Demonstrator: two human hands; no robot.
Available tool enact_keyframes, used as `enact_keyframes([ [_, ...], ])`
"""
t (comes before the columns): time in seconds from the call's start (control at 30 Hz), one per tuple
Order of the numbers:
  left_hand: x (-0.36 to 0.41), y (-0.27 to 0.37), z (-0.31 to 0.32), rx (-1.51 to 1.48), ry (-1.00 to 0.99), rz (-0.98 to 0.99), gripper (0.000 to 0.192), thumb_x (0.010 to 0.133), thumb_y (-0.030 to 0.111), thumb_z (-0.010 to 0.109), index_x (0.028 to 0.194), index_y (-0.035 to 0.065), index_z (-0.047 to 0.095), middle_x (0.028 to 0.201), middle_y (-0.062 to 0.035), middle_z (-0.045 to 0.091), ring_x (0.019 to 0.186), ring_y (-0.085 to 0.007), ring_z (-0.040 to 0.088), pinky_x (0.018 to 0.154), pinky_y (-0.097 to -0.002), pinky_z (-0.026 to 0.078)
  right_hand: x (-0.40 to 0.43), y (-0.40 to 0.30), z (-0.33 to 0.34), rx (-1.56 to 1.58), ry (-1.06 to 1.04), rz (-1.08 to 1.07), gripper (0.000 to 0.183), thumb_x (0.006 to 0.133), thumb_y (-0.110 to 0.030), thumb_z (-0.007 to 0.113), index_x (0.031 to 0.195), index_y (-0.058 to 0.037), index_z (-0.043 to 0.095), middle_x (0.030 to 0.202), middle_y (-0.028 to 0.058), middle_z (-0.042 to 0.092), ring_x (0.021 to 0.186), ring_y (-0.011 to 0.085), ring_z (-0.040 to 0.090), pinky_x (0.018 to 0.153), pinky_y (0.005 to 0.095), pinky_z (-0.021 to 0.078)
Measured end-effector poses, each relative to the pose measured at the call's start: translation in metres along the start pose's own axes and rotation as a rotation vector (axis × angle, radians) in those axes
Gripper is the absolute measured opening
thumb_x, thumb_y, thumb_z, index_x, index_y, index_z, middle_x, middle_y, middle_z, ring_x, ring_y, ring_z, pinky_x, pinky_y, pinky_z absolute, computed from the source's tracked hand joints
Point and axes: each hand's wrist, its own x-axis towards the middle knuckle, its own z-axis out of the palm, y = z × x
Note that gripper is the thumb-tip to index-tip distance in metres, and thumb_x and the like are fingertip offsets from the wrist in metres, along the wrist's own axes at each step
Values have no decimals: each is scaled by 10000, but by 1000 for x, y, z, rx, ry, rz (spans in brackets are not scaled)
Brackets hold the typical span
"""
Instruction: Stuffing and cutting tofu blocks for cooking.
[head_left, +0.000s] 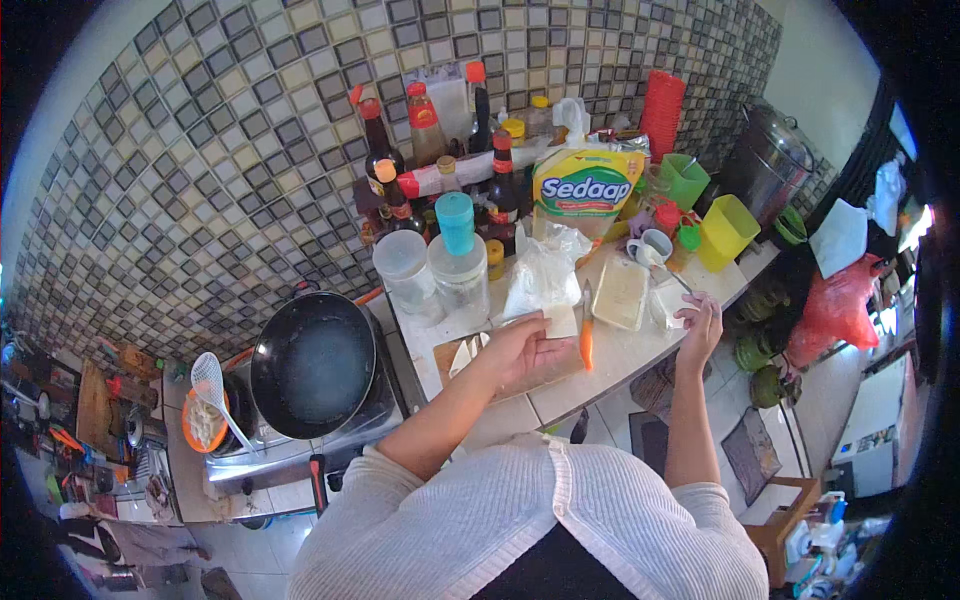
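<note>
My left hand (521, 351) pinches a thin, pale square wrapper (561, 322) above a wooden cutting board (541, 381). Several folded white pieces (466, 354) lie on the board, partly behind my left forearm. To the right, my right hand (700, 322) grips the thin handle of a metal spoon (679, 279), whose other end is at a small white cup (651, 246). Between the hands are a knife with an orange handle (586, 346) and a flat plastic container (621, 292) of pale contents. A crumpled clear plastic bag (546, 274) rests behind the wrapper.
At left, a black wok (313, 367) sits on the gas stove (289, 454). A white slotted ladle (216, 384) leans over an orange bowl (202, 420) of pale pieces. Lidded jars (459, 281), sauce bottles (501, 176) and a yellow-green pouch (586, 191) crowd the counter's back.
</note>
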Motion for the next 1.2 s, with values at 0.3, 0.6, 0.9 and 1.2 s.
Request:
enact_keyframes([
  [0.3, 61, -12, 43, -118, 18, -14, 151, 967, 130, 465, 1083, 34, 486, 1155, -159, 592, 1150, -410, 574, 982, -455, 502, 7, 40, -24, -258, -265, 44, 295, 993, -224, 421, 988, 14, 596, 942, 124, 672, 628, 184, 632, 599, 264, 463],
  [0.6, 99, -38, 40, -138, 104, 87, 124, 961, 132, 459, 1015, 24, 490, 1127, -176, 609, 1123, -371, 601, 957, -438, 523, 17, 49, -42, -72, -330, 526, 346, 1004, -268, 393, 1095, 9, 580, 916, 128, 688, 624, 172, 670, 523, 233, 412],
  [0.9, 137, -55, 40, -86, 152, 97, 176, 965, 197, 460, 960, 26, 505, 1017, -112, 613, 1179, -342, 568, 975, -431, 488, 47, 9, -52, 61, -327, 360, 351, 1001, -286, 405, 1111, 9, 560, 936, 125, 674, 629, 143, 636, 554, 220, 381],
  [1.2, 134, -43, 98, -2, 29, 35, 349, 929, 114, 423, 1252, -12, 459, 1320, -169, 534, 1249, -328, 509, 1064, -448, 402, 47, -30, -40, 436, -272, 445, 307, 986, -269, 439, 1087, -4, 557, 925, 145, 653, 624, 183, 609, 591, 257, 431],
])
